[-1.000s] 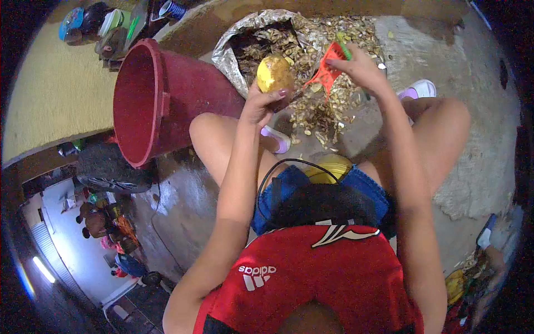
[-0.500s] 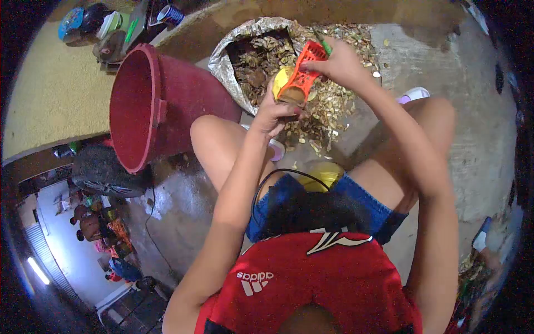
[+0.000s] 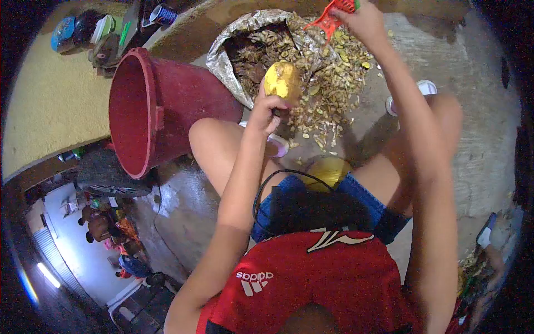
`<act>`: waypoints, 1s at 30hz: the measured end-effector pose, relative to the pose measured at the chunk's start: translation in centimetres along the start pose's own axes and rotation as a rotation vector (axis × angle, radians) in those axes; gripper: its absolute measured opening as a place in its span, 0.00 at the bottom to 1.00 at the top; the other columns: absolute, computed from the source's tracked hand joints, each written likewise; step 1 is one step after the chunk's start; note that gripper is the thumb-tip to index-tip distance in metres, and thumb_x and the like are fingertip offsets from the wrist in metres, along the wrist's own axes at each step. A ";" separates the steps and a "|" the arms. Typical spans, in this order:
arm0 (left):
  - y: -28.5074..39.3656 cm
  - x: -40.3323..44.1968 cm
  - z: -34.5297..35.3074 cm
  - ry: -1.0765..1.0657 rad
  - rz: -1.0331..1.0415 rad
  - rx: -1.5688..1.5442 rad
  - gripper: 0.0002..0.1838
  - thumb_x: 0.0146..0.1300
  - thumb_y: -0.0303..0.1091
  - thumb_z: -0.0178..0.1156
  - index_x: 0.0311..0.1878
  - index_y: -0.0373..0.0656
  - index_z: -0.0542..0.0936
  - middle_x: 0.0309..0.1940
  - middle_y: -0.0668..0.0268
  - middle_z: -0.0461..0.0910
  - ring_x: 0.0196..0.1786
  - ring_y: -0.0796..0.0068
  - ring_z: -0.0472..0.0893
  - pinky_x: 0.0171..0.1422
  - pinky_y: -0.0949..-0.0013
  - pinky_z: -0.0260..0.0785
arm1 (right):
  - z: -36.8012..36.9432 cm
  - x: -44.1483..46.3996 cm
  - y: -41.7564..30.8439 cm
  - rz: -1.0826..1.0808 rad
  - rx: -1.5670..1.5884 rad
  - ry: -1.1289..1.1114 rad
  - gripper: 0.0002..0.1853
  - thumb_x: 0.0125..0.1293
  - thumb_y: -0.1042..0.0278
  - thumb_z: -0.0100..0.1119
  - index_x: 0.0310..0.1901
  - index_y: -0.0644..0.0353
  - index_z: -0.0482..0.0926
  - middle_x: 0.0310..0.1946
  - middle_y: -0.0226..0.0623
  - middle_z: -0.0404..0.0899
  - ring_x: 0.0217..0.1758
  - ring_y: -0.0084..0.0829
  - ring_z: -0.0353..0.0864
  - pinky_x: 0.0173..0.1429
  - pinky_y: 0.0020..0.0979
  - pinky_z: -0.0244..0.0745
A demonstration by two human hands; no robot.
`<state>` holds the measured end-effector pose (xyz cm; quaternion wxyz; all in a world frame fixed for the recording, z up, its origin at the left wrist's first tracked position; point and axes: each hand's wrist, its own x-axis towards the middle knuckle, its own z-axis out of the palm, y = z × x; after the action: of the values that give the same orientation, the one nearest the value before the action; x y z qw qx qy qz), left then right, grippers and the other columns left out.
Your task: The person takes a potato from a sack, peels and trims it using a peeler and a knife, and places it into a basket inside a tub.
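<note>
My left hand [image 3: 266, 114] is wrapped round a partly peeled yellow tuber or fruit [image 3: 282, 80], with brown skin left on part of it. Up and to the right, my right hand [image 3: 364, 22] grips a red-orange plastic peeler-like tool [image 3: 327, 23]; something green shows at its upper end. The tool is apart from the yellow piece. Beneath both hands lies a heap of peelings [image 3: 328, 92] on the floor. An open silvery sack [image 3: 219, 50] with brown, leafy-looking scraps inside lies beside the heap.
A large dark red bucket [image 3: 189, 94] lies tilted on my left, its mouth facing left. Between my legs sits a yellow rounded object [image 3: 328, 170]. A tyre [image 3: 108, 170] stands behind the bucket. Other people [image 3: 105, 228] are at the far lower left. A blue cup [image 3: 163, 15] rests on the ledge.
My right hand has pulled the red-orange tool off the yellow piece, upward and to the right. My left hand still holds the piece, now with more of its yellow surface in sight.
</note>
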<state>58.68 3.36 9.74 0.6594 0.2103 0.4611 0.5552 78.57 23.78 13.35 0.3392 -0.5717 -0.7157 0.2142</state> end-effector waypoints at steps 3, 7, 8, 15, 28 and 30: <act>0.1 0.3 0.1 0.097 0.039 0.013 0.43 0.31 0.18 0.51 0.61 0.45 0.59 0.48 0.58 0.71 0.43 0.60 0.77 0.39 0.63 0.74 | -0.6 -1.9 -2.8 0.069 -0.021 -0.134 0.22 0.44 0.54 0.67 0.31 0.64 0.71 0.29 0.53 0.75 0.37 0.50 0.76 0.39 0.41 0.70; 0.6 -0.1 0.2 0.133 -0.013 0.100 0.41 0.34 0.19 0.52 0.60 0.48 0.58 0.43 0.58 0.72 0.32 0.63 0.77 0.27 0.67 0.71 | 0.1 -2.8 -3.8 -0.047 0.006 -0.165 0.20 0.44 0.57 0.67 0.31 0.63 0.71 0.27 0.51 0.76 0.35 0.50 0.76 0.39 0.42 0.71; 0.5 0.2 0.2 0.145 -0.006 0.111 0.40 0.35 0.20 0.53 0.59 0.48 0.58 0.42 0.58 0.72 0.30 0.64 0.77 0.25 0.69 0.69 | -0.4 -2.9 -4.4 -0.069 -0.001 -0.192 0.19 0.44 0.59 0.67 0.31 0.64 0.71 0.28 0.51 0.76 0.35 0.50 0.76 0.39 0.41 0.71; 0.4 0.4 0.7 0.182 -0.044 0.118 0.39 0.36 0.20 0.54 0.60 0.49 0.59 0.38 0.60 0.73 0.29 0.67 0.77 0.24 0.69 0.68 | -0.5 -3.1 -4.3 -0.059 0.263 -0.160 0.17 0.45 0.64 0.66 0.32 0.65 0.72 0.26 0.47 0.77 0.32 0.46 0.78 0.37 0.39 0.72; 1.1 0.5 2.4 0.105 0.027 0.083 0.43 0.30 0.18 0.50 0.61 0.43 0.59 0.43 0.58 0.73 0.40 0.63 0.76 0.35 0.66 0.74 | 3.5 -3.1 -1.6 -0.103 0.175 -0.103 0.26 0.42 0.47 0.69 0.33 0.63 0.77 0.24 0.40 0.79 0.29 0.37 0.78 0.39 0.34 0.72; 1.2 0.1 2.4 0.121 0.012 0.138 0.43 0.29 0.18 0.50 0.60 0.43 0.59 0.43 0.58 0.73 0.40 0.63 0.76 0.35 0.66 0.74 | 2.4 -1.8 -0.9 0.027 0.248 -0.028 0.20 0.44 0.58 0.67 0.33 0.65 0.74 0.26 0.44 0.78 0.32 0.41 0.78 0.38 0.36 0.72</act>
<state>60.05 4.40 11.78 0.6109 0.2240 0.5360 0.5379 76.44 22.05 11.91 0.3943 -0.5320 -0.6806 0.3136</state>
